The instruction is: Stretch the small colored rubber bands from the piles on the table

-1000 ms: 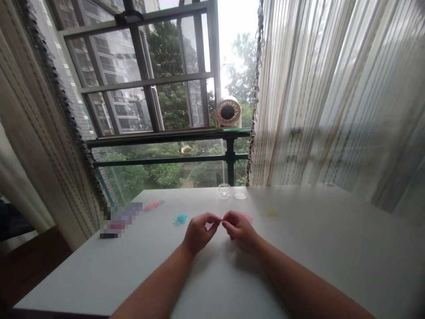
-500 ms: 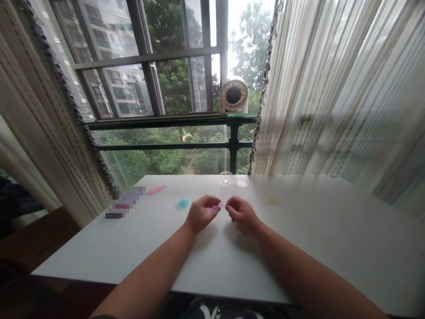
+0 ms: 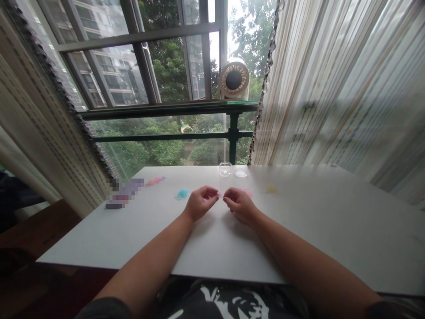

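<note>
My left hand (image 3: 201, 203) is above the white table (image 3: 139, 235), its fingers curled and closed round a small pinkish-purple piece (image 3: 219, 195), mostly hidden by the fingers. Facing it, my right hand (image 3: 241, 204) pinches the near end of the same piece between thumb and fingertips. What the piece is made of is too small to tell. A pink clump (image 3: 246, 193) lies just behind my right hand, partly covered by it. To the left of my left hand rests a turquoise, stringy-looking clump (image 3: 182, 194).
Beyond my hands stand a clear round jar (image 3: 225, 169) and a clear flat lid (image 3: 241, 174). A yellow clump (image 3: 271, 189) lies to the right. At the left are a pink-orange bundle (image 3: 155, 180) and a pixelated purple object (image 3: 128, 191). A round fan (image 3: 234, 80) sits by the window.
The whole view has tilted down slightly, so the scene sits higher. My hands stay close together at the pinkish-purple piece, and the gap between them looks a little smaller.
</note>
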`<state>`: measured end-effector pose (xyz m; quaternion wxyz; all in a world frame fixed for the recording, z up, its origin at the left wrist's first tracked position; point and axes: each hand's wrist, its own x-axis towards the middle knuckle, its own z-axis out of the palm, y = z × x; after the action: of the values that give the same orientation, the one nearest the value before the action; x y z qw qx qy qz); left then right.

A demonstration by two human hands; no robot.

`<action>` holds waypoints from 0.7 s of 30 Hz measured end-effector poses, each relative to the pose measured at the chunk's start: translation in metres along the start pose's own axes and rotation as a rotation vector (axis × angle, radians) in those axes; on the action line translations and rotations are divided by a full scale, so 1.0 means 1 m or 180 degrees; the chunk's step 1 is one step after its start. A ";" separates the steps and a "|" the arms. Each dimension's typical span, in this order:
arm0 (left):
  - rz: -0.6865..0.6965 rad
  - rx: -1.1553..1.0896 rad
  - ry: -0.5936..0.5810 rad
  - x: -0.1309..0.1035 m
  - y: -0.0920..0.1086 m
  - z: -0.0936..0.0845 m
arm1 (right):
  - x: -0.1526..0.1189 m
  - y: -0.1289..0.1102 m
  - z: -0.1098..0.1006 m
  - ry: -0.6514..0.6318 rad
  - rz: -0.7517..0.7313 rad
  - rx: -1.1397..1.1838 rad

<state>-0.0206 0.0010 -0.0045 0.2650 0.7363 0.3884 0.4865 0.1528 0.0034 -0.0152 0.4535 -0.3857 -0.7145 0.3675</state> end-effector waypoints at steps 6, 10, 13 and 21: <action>0.0088 0.0126 -0.0091 -0.001 0.003 0.002 | -0.001 -0.001 -0.001 -0.0054 -0.0080 -0.0326; 0.0151 0.0393 -0.0103 0.003 0.002 -0.008 | -0.002 -0.002 -0.001 -0.0064 -0.0105 -0.0507; 0.0051 0.0753 -0.0026 0.011 -0.009 -0.036 | -0.003 -0.002 -0.001 -0.0141 -0.0059 -0.0585; -0.0947 0.1589 0.0315 0.019 -0.065 -0.102 | -0.007 -0.007 0.003 -0.0441 -0.0109 -0.0688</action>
<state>-0.1308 0.0541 -0.0059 0.1248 0.6892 0.6122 0.3670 0.1502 -0.0060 -0.0126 0.3650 -0.3938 -0.7860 0.3063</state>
